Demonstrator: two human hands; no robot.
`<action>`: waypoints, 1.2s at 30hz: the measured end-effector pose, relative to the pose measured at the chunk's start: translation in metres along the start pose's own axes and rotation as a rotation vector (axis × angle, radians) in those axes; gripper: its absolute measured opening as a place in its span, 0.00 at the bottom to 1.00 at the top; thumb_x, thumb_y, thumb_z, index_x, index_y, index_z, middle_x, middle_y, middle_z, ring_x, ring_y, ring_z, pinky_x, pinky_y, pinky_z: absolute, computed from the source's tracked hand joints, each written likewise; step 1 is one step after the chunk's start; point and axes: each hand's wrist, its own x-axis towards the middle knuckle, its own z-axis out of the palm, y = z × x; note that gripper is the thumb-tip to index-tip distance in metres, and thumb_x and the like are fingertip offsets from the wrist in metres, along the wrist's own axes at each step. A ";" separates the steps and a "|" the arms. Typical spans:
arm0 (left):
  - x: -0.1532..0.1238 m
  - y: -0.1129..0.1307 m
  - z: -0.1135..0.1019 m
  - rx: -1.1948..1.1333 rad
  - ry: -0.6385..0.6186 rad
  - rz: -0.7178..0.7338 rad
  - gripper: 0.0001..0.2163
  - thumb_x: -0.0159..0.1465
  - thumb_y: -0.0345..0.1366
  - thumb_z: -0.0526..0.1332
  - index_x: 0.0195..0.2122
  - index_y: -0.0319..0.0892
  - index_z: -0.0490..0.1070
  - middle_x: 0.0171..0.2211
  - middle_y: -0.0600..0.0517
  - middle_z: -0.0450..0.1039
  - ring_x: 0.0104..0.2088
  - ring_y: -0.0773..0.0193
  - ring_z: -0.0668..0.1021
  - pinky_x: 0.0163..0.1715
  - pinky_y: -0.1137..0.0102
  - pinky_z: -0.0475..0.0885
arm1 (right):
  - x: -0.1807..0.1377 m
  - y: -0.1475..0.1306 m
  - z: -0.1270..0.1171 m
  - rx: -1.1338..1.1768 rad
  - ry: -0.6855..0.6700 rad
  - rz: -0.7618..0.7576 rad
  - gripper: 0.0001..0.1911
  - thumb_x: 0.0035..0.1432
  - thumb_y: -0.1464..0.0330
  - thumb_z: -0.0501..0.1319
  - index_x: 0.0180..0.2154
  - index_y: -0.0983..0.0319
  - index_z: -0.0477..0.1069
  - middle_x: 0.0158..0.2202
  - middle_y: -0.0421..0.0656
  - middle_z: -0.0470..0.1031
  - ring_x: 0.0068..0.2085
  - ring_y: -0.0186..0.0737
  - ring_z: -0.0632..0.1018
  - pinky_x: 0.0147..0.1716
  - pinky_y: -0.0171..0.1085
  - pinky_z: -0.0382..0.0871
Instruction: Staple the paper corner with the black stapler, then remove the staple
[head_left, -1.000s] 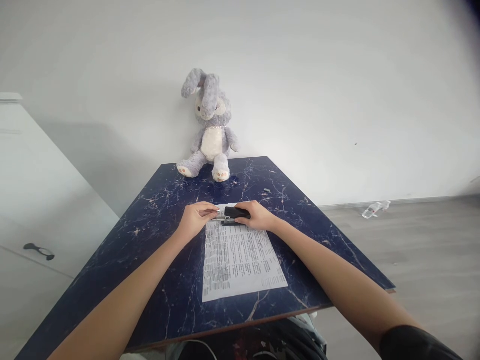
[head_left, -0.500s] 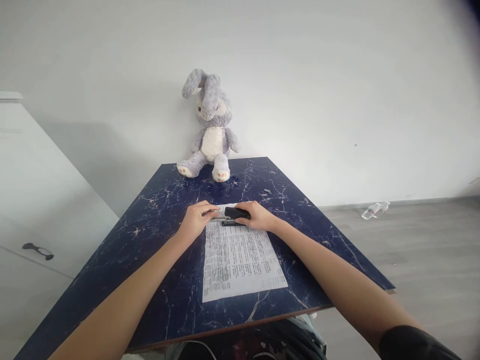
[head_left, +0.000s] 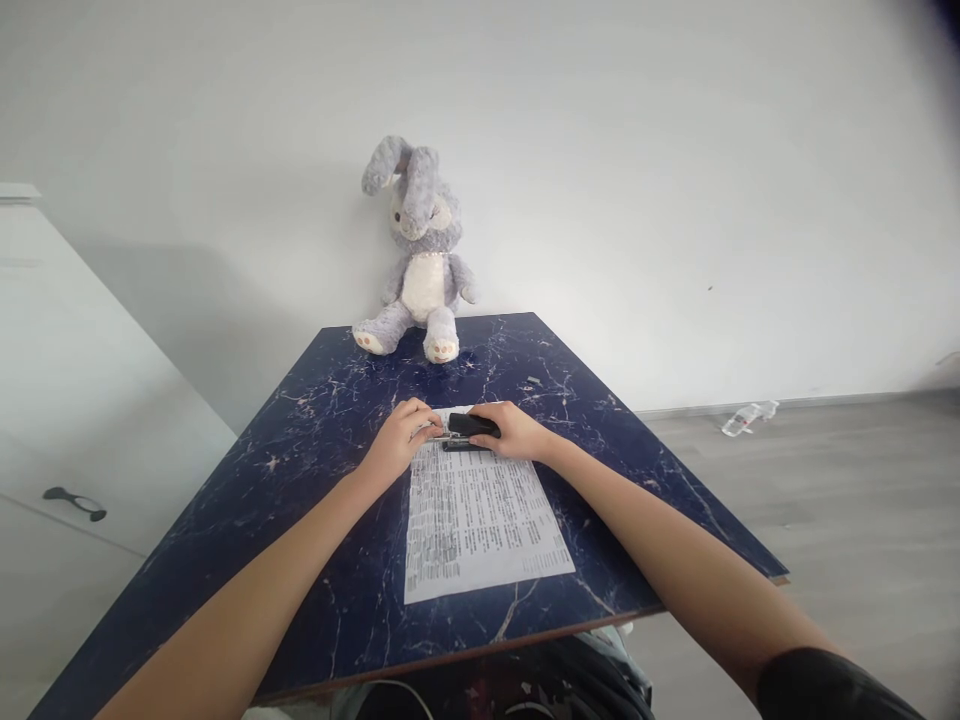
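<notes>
A printed sheet of paper (head_left: 480,525) lies on the dark blue marbled table (head_left: 315,470). At its far edge sits a black stapler (head_left: 469,432). My right hand (head_left: 517,432) is wrapped round the stapler's black body. My left hand (head_left: 401,440) has its fingers curled, pinching at the stapler's metal front end near the paper's top left corner. Both forearms reach in from the near edge.
A grey and white plush rabbit (head_left: 417,262) sits at the table's far edge against the white wall. A white cabinet with a dark handle (head_left: 73,502) stands to the left. A crumpled plastic bottle (head_left: 744,418) lies on the grey floor at the right.
My left hand has edged slightly right, closer to the stapler's front. The right hand, stapler and paper stay where they were.
</notes>
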 end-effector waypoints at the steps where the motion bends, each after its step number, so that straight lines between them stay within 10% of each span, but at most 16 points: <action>1: 0.000 0.000 0.000 0.011 -0.014 -0.007 0.10 0.72 0.41 0.60 0.37 0.45 0.78 0.38 0.48 0.74 0.42 0.56 0.74 0.44 0.63 0.66 | 0.000 0.000 0.000 -0.001 0.000 -0.001 0.09 0.63 0.67 0.65 0.44 0.62 0.73 0.37 0.43 0.78 0.34 0.40 0.75 0.33 0.35 0.62; 26: 0.000 -0.016 -0.010 0.058 -0.166 0.075 0.07 0.68 0.42 0.65 0.39 0.49 0.83 0.43 0.51 0.83 0.44 0.55 0.79 0.50 0.56 0.72 | -0.001 0.000 -0.001 0.002 -0.019 0.011 0.10 0.64 0.66 0.65 0.46 0.63 0.74 0.38 0.45 0.79 0.35 0.41 0.76 0.34 0.36 0.63; 36: -0.004 -0.024 -0.025 -0.174 -0.246 -0.180 0.11 0.64 0.40 0.67 0.48 0.50 0.79 0.43 0.53 0.84 0.45 0.55 0.83 0.54 0.59 0.73 | -0.003 0.001 0.000 0.081 0.034 -0.047 0.10 0.63 0.66 0.66 0.45 0.63 0.75 0.38 0.45 0.79 0.35 0.42 0.77 0.35 0.37 0.66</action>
